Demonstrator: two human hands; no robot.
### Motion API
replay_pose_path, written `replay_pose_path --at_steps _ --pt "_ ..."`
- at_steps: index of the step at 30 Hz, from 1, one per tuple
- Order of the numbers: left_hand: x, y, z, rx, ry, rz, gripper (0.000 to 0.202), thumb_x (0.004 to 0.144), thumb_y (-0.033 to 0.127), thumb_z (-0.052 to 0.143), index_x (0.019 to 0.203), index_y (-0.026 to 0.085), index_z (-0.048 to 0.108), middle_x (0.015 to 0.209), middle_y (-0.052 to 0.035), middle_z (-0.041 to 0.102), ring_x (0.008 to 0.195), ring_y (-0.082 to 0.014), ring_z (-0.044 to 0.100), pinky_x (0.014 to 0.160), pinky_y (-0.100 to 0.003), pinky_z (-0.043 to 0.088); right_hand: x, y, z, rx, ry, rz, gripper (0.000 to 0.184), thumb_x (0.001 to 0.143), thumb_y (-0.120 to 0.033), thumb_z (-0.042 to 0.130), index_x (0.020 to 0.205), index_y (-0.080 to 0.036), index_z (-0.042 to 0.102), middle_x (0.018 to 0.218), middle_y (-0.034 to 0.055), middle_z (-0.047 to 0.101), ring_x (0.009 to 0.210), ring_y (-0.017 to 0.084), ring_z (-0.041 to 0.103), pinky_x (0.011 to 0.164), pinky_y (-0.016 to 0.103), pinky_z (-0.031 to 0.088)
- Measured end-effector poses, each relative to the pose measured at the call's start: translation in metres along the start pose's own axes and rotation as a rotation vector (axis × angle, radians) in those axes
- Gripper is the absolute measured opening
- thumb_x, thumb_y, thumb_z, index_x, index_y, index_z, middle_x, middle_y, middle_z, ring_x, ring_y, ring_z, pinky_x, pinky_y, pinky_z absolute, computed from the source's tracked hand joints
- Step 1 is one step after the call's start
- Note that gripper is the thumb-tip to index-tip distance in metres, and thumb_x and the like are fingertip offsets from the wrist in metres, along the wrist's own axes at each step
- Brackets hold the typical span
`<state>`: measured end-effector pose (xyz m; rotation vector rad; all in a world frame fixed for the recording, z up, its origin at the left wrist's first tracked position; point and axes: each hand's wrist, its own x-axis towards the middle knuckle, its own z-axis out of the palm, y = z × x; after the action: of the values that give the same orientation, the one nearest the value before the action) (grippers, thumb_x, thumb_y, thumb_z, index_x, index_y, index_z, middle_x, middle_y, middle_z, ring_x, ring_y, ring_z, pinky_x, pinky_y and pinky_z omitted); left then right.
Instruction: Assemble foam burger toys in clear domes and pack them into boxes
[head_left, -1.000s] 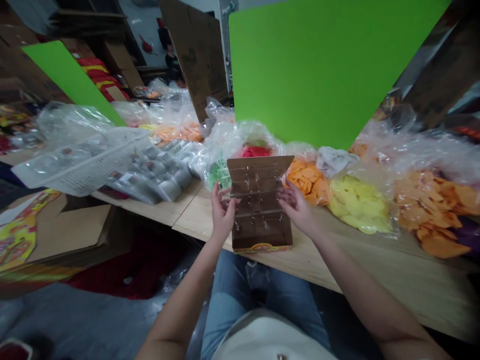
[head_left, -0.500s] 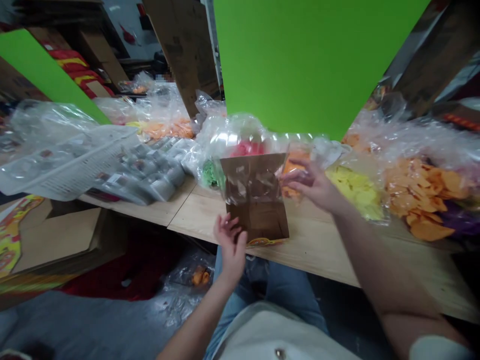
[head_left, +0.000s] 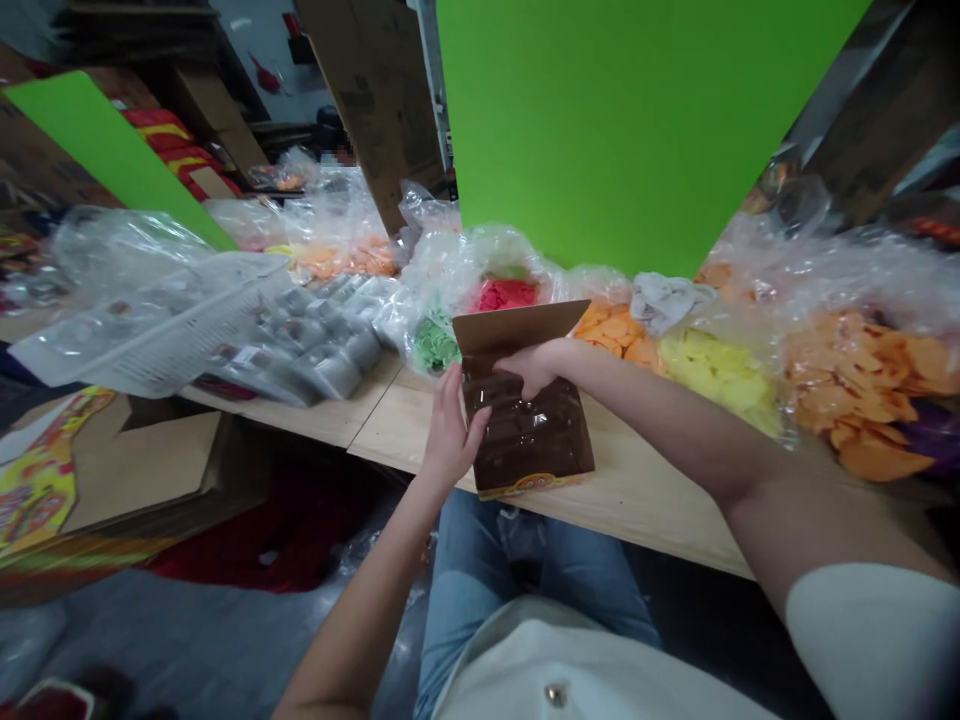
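Observation:
A brown cardboard box (head_left: 514, 328) sits on the wooden table, with its lid flap standing up at the back and a printed strip along its front edge. A clear plastic tray (head_left: 525, 430) with moulded ridges lies inside it, looking dark against the brown. My right hand (head_left: 534, 365) reaches across and curls its fingers over the tray's far part. My left hand (head_left: 452, 430) stands against the box's left side, fingers upright, gripping that side.
Clear bags of orange, yellow, red and green pieces line the table's back. To the left are a white plastic basket (head_left: 180, 335) and grey packs (head_left: 300, 340). Green boards (head_left: 630, 120) stand behind, and printed cardboard (head_left: 142, 470) lies left, below the table.
The clear tray, raised against the lid earlier, now lies down in the box. My right hand has come from the orange bag onto the tray, and my left hand has risen to the box's side.

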<state>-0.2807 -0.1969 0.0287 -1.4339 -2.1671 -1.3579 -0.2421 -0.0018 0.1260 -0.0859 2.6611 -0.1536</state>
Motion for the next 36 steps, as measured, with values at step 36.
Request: replay_pose_path --at_steps 36 --pt "-0.002 0.028 0.058 0.780 -0.844 -0.138 0.038 0.081 0.014 0.042 0.114 0.001 0.057 0.118 -0.0280 0.054 0.109 -0.0323 0.051 0.099 -0.050 0.021 0.013 0.015 0.120 0.000 0.356 0.263 0.052 0.083 -0.019 0.041 0.135 -0.016 0.034 0.127 0.0155 0.047 0.115 0.028 0.043 0.094 0.041 0.034"
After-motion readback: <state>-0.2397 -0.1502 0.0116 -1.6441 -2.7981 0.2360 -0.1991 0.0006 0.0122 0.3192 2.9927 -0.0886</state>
